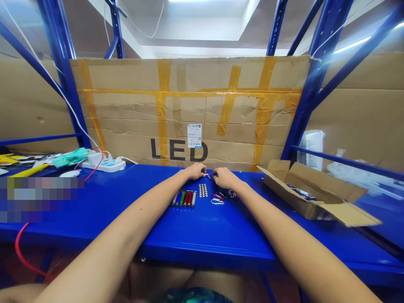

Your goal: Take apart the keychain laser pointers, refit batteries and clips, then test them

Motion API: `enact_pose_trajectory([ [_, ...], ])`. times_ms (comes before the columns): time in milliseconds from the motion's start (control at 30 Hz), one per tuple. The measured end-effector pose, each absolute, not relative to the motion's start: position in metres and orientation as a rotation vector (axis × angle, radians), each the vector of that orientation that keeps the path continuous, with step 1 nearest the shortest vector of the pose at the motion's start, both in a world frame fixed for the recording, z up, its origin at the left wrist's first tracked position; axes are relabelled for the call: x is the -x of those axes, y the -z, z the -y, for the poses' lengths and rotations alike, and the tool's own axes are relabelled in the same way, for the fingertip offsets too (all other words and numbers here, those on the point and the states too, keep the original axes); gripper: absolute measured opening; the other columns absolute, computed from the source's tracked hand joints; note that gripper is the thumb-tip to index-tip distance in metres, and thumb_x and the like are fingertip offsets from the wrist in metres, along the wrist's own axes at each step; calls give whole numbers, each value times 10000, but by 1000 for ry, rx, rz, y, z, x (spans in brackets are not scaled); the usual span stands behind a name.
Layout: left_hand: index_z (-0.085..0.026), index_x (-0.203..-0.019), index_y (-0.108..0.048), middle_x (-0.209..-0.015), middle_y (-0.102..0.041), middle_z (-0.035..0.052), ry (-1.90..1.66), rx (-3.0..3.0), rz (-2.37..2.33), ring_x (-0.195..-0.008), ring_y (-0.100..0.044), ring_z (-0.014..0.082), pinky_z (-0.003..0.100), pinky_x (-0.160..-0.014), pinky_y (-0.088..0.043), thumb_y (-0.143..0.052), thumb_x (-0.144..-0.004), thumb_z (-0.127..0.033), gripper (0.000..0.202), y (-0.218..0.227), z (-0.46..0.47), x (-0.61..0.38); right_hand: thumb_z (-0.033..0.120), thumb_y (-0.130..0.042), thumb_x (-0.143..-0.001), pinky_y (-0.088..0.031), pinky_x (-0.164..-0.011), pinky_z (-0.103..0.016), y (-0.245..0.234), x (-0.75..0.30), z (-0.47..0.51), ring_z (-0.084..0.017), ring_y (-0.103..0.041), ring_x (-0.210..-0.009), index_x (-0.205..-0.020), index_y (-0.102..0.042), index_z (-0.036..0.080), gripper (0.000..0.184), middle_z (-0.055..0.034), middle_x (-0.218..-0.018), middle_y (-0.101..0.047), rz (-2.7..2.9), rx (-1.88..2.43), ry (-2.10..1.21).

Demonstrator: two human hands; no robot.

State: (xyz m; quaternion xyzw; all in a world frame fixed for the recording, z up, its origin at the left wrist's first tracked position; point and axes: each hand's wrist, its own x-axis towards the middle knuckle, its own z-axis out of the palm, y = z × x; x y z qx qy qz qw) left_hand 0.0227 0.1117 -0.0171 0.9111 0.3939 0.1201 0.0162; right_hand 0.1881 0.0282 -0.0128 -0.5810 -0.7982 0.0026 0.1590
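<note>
My left hand (pixel 195 171) and my right hand (pixel 223 178) come close together over the far part of the blue table (pixel 202 229). Both are closed in a pinch around a small piece with silver and reddish parts (pixel 208 176), too tiny to name. Just nearer than the hands lie small round silver button-like pieces (pixel 203 190) in neat rows. Left of these, below my left wrist, is a row of slim metal tubes (pixel 185 198) in blue, green, red and silver, like small flashlights. By my right wrist, several coloured carabiners (pixel 217 198) lie in a loose pile, partly hidden.
An open cardboard box (pixel 311 198) with metal pieces inside stands at the right. At the left are a white power strip (pixel 107 164), a red cable (pixel 20 244) and assorted tools. A large taped cardboard panel (pixel 126 113) closes off the back between blue rack posts (pixel 63 50).
</note>
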Motion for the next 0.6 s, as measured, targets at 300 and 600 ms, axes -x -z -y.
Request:
enact_pose_trajectory([
  [300, -156, -1020, -541, -1000, -630, 95, -998, -2919, -808, -929, -579, 201, 338, -821, -448, -405, -925, -194, 170, -17, -40, -6, 271, -586, -836, -470, -922, -350, -5, -185, -21, -204, -633, -1005, -1076, -644, 108, 295, -135, -1111, -691, 1908, 1013, -635],
  [600, -169, -1097, -529, -1027, -613, 104, -927, -3057, -776, -970, -577, 211, 333, -833, -447, -377, -948, -211, 217, -19, -2, -1, 408, -732, -685, -481, -870, -362, -15, -198, 5, -209, -646, -894, -981, -646, 131, 415, -85, -927, -703, 1947, 813, -889],
])
